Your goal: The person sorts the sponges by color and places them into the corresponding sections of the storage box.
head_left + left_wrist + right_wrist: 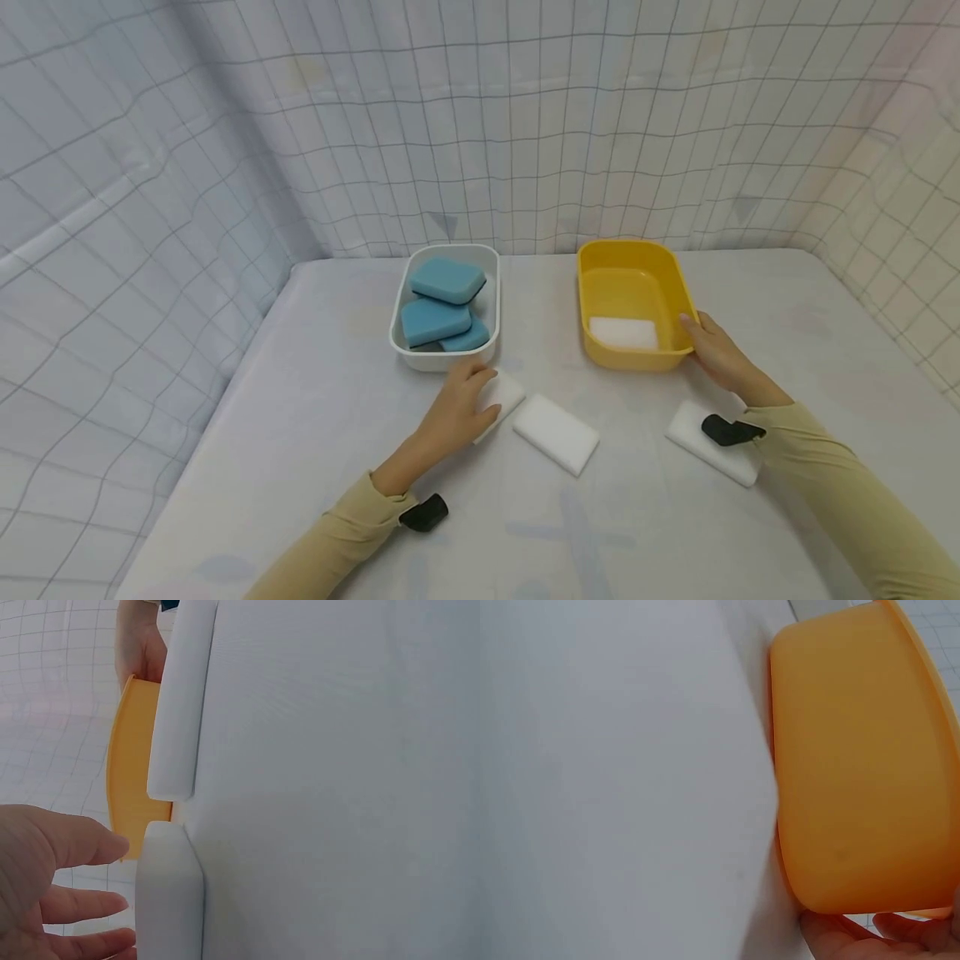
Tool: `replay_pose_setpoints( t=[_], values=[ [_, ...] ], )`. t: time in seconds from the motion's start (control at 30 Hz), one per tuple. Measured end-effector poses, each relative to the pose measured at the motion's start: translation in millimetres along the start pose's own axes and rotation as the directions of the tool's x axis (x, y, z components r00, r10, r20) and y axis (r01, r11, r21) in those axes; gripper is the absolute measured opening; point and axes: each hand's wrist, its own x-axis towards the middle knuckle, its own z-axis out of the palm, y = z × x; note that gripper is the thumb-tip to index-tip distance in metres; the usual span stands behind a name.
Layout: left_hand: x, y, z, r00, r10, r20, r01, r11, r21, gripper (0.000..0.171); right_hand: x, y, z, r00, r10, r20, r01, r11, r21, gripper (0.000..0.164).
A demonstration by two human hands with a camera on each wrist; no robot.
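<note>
My left hand (453, 407) hovers over a white sponge block (507, 393), thumb and fingers apart; in the left wrist view the fingertips come close to that block (171, 900), and whether they touch it I cannot tell. A second white sponge block (557, 433) lies just to its right. On the right, my right hand (723, 358) grips the near right corner of a yellow plastic bin (637, 360), thumb over the rim and fingers outside. One white sponge block (622, 333) lies inside the bin, at its near end.
Left of the yellow bin stands a white bin (442, 362) holding several blue sponges (447, 281) with dark undersides. Another white sponge block (692, 427) lies partly beneath my right wrist. A checked cloth (540, 150) hangs around the back and sides of the white-covered table (330, 333).
</note>
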Motion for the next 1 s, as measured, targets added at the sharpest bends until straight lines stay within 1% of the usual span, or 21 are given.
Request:
replay_pose_setpoints(
  t=[0.07, 0.27, 0.47, 0.7, 0.87, 1.0],
  values=[
    [-2.2, 0.1, -1.2, 1.0, -0.014, 0.01, 0.014, 1.0, 0.019, 0.042, 0.7, -0.1, -0.8, 1.0, 0.002, -0.002, -0.002, 1.0, 0.005, 0.072],
    [-6.6, -0.6, -4.9, 0.994, -0.087, 0.064, 0.083, 0.994, 0.064, 0.043, 2.2, -0.6, -3.6, 1.0, 0.005, 0.006, -0.005, 1.0, 0.003, 0.072],
    [-10.2, -0.8, -10.1, 0.986, -0.124, 0.108, 0.115, 0.99, 0.082, 0.047, 3.1, -0.8, -4.1, 1.0, 0.006, 0.012, -0.006, 1.0, -0.008, 0.072],
    [-15.5, 4.2, -16.7, 0.953, -0.221, 0.205, 0.204, 0.973, 0.104, 0.057, 3.7, -0.6, -3.4, 1.0, 0.015, 0.016, -0.015, 1.0, -0.001, 0.072],
    [-17.2, 7.8, -18.7, 0.945, -0.242, 0.22, 0.22, 0.968, 0.119, 0.06, 3.6, 0.2, -2.5, 1.0, 0.023, 0.015, -0.024, 1.0, 0.012, 0.072],
    [-17.8, 9.9, -19.5, 0.942, -0.25, 0.225, 0.218, 0.963, 0.161, 0.064, 3.4, 0.7, -1.5, 0.999, 0.036, 0.016, -0.036, 0.999, 0.015, 0.072]
  ],
)
